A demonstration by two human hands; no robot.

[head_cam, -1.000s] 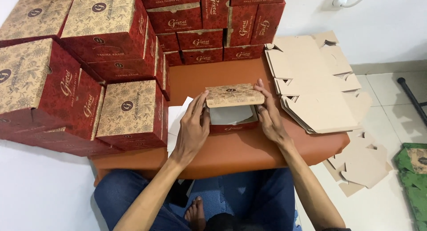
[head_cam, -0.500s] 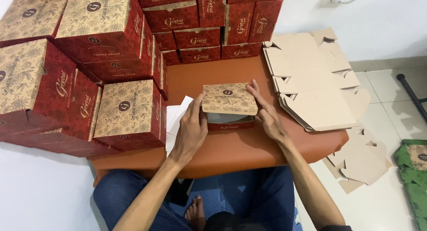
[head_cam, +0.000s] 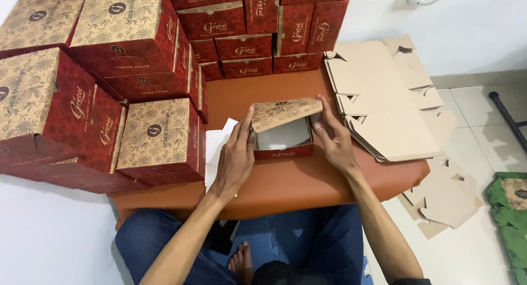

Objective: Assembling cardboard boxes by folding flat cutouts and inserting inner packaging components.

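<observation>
small red box (head_cam: 284, 145) sits mid-tabletop (head_cam: 307, 181), its patterned lid (head_cam: 286, 112) half raised over a pale, empty-looking inside. closing looks like the step in hand; next the lid likely needs pressing flat and tucking in. left hand (head_cam: 236, 156) and right hand (head_cam: 332, 138) flank it, fingers curled, pinching the lid's ends, beside flat cardboard blanks (head_cam: 384, 98).

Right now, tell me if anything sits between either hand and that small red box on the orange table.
Nothing visible does. The left hand touches the small red box on its left side and the right hand on its right, both at the raised patterned lid. The stacked boxes and flat cardboard blanks lie off to the sides.
</observation>
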